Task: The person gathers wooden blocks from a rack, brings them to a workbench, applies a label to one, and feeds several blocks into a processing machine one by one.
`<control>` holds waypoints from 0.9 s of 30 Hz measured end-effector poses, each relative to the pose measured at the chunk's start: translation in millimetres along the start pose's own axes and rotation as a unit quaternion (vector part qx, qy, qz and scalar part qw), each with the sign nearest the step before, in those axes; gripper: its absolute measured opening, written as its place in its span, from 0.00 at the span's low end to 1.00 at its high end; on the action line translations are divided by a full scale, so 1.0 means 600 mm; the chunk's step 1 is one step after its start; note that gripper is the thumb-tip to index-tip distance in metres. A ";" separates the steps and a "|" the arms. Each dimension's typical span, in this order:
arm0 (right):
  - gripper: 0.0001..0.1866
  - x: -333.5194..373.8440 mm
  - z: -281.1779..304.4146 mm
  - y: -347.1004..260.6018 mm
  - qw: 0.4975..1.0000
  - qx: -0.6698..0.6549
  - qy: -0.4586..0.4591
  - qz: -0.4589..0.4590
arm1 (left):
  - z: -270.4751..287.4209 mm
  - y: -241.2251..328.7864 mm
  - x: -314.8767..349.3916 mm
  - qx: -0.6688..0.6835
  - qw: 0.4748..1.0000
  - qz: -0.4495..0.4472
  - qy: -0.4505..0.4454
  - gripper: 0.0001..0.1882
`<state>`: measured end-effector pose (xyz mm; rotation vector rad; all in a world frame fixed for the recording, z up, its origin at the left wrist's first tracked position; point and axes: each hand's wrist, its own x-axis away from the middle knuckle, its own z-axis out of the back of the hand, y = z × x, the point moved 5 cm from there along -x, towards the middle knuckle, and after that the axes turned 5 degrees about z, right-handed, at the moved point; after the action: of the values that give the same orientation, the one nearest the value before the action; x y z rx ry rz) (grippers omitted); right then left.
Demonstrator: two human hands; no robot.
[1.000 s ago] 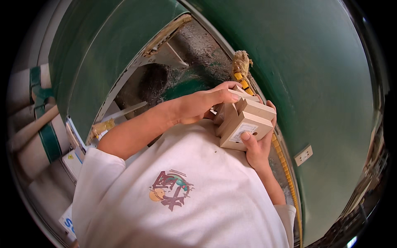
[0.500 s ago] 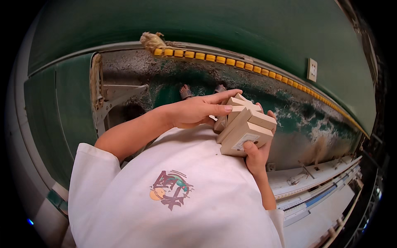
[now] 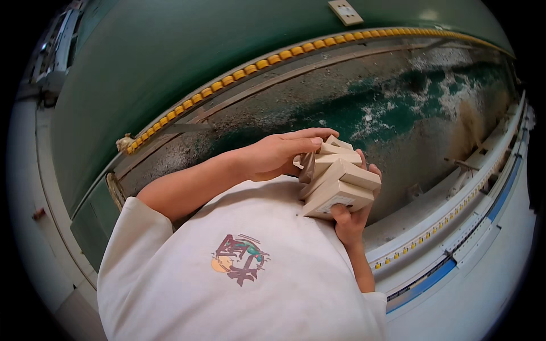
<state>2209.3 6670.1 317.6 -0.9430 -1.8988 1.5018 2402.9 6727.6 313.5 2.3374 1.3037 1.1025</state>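
Label (image 3: 326, 206), white and too small to read, is on the front of wooden blocks (image 3: 333, 181) before the chest. Floor (image 3: 421, 153) extends beyond, to a yellow roller edge (image 3: 251, 69). Left hand (image 3: 273, 154), half bent, grips their left end (some fingers hidden); right hand (image 3: 351, 224) clasps the front, thumb pressed.

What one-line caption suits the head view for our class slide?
Right hand holds beige blocks, left hand touching them, before a white shirt, a yellow strip beyond.

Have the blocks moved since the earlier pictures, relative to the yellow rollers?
Yes, away from the yellow rollers: first, the blocks overlapped them in view; now floor shows between.
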 end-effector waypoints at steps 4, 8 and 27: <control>0.56 -0.009 0.154 -0.025 0.996 -0.001 0.082 -0.027 | -0.077 0.019 -0.150 0.010 0.996 0.064 -0.061 0.38; 0.57 -0.031 0.269 -0.031 0.987 0.000 0.151 -0.055 | -0.130 0.048 -0.279 0.036 0.988 0.115 -0.101 0.44; 0.57 -0.589 0.777 -0.208 0.935 0.170 0.300 0.081 | -0.385 0.459 -1.084 -0.117 0.952 0.260 -0.113 0.25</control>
<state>2043.5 6095.7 333.1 -1.2355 -1.1123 1.3618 2204.5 6011.5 296.4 2.5873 0.4547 1.0089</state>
